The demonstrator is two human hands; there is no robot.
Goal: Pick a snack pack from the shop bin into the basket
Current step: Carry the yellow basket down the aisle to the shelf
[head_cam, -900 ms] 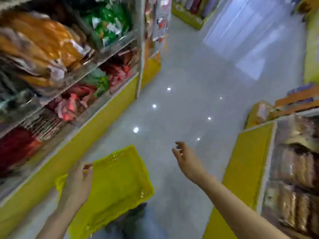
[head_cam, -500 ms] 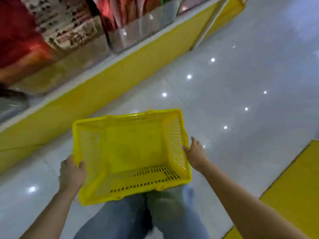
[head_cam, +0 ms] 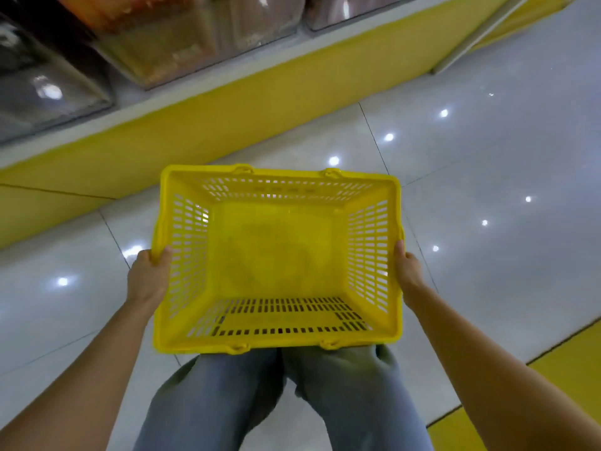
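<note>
Grip check, left to right. Left hand [head_cam: 148, 278] clamps the basket [head_cam: 279, 173] at its left rim: the thumb is hooked over the top edge and the fingers are curled round the outside, mostly hidden behind the wall. Right hand [head_cam: 408, 271] holds the right rim the same way. Only its thumb and the back of the hand show, and the fingers are out of sight behind the basket. The basket is level, open side up, held between both hands above the legs [head_cam: 211, 402]. Its near rim covers the knees.

Hard to read: the bins [head_cam: 169, 47] sit on the shelf at top left, above the yellow base [head_cam: 227, 109], and are cut off by the top edge of the frame. The snack packs [head_cam: 130, 8] inside are only orange and reddish blur behind clear, glary plastic, so I can't single one out. They are well apart from the basket, with neither hand near them. The far left bin is dark and its contents are unreadable. The glossy floor [head_cam: 487, 190] shows lamp reflections at right.
</note>
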